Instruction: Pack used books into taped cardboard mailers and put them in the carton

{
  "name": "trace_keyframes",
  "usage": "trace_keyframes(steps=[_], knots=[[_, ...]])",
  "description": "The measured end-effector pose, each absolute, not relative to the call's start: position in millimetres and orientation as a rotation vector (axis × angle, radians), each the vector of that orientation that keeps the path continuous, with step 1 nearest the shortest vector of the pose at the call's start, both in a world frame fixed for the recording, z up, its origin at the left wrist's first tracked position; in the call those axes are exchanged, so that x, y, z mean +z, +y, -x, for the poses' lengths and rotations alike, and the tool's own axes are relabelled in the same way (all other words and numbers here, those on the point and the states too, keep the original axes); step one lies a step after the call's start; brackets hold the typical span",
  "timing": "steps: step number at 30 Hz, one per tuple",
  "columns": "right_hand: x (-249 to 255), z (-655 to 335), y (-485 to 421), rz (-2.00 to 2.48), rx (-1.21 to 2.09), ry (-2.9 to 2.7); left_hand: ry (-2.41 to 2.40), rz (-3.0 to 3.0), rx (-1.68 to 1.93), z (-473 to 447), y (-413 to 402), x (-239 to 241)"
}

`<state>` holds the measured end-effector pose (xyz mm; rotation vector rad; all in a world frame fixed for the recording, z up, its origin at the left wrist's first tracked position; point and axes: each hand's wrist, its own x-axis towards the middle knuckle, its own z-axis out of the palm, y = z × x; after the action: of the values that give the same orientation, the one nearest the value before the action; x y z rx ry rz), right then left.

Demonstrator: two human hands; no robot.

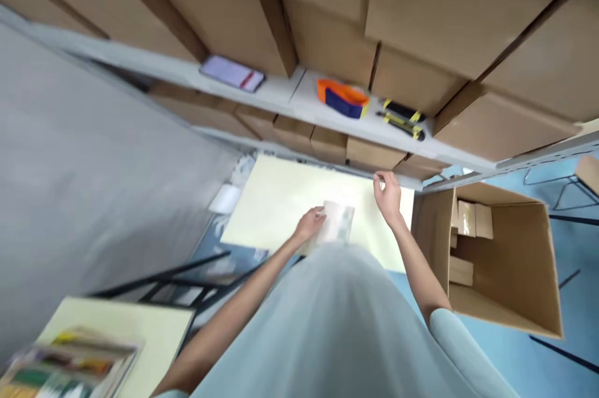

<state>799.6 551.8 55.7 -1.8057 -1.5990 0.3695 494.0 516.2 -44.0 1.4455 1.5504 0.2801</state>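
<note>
A pale, flat rectangular packet (340, 218) with faint greyish-green print lies on the cream tabletop (276, 192) in front of my body. My left hand (311, 224) is at its left edge, fingers closed on that side. To the right, my right hand (388, 198) is raised near the table's far edge, apart from the packet. Its fingers are curled in toward the thumb; whether anything small is between them cannot be made out. Blur hides the packet's print.
Cardboard boxes (322, 36) line the shelf (281, 98) above the table. On its ledge lie a phone (231, 72), an orange-and-blue tape roll (344, 98) and black-and-yellow cutters (402, 120). An open carton (515, 261) holding small boxes stands right. Printed packets (70, 364) lie lower left.
</note>
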Motion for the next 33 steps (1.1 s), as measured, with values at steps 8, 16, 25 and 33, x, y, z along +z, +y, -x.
trace_keyframes(steps=[8, 16, 25, 33], knots=[[-73.3, -738.7, 389.3, 2.350, 1.412, -1.216, 1.654, -1.308, 0.074, -449.5, 433.1, -103.1], [-106.8, -715.6, 415.0, 2.384, 1.428, -1.079, 1.746, -1.344, 0.007, -493.3, 461.2, -111.8], [-118.4, -704.1, 427.9, 2.405, 1.401, -0.682, 1.726, -1.325, 0.004, -486.9, 475.6, -112.9], [-102.1, -677.8, 428.3, 1.988, 1.561, -0.473, 1.711, -1.337, 0.012, -478.3, 479.5, -119.1]])
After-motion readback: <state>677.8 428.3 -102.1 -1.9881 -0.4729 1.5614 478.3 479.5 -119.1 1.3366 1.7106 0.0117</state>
